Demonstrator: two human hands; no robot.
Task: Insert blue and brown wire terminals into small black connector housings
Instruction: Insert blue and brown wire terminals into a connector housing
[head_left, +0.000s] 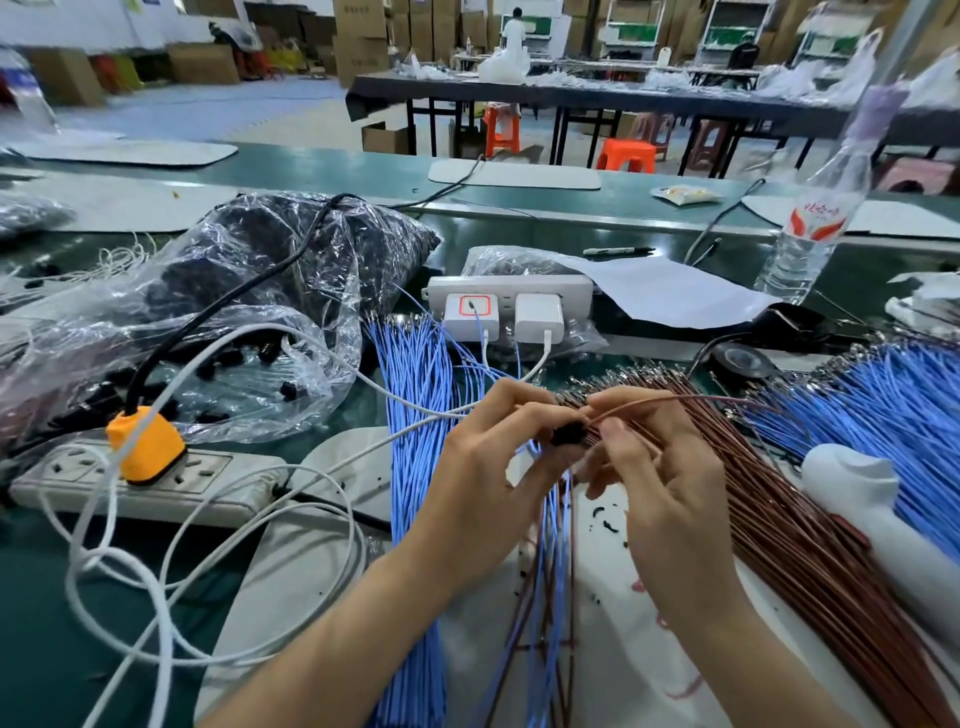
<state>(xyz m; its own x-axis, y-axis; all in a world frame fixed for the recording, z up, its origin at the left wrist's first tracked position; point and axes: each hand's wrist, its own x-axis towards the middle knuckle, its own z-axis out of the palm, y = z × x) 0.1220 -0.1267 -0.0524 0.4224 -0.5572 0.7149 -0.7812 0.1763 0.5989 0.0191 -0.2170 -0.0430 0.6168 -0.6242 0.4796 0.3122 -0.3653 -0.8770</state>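
My left hand (485, 467) pinches a small black connector housing (569, 432) between thumb and fingers. A blue wire hangs down from the housing. My right hand (660, 483) holds a single brown wire (691, 399) with its end at the housing's opening; whether the terminal is inside is hidden by my fingers. A bundle of blue wires (415, 426) lies to the left of my hands. A bundle of brown wires (779, 499) lies to the right, and a second blue bundle (893, 415) lies beyond it. A clear plastic bag (249, 374) at the left holds loose black housings.
A power strip (156, 480) with an orange plug (145, 444) and tangled white cables (130, 561) fills the left front. A white socket block with chargers (511, 306), paper, a marker, a water bottle (815, 223) and a white tool (878, 514) lie behind and right.
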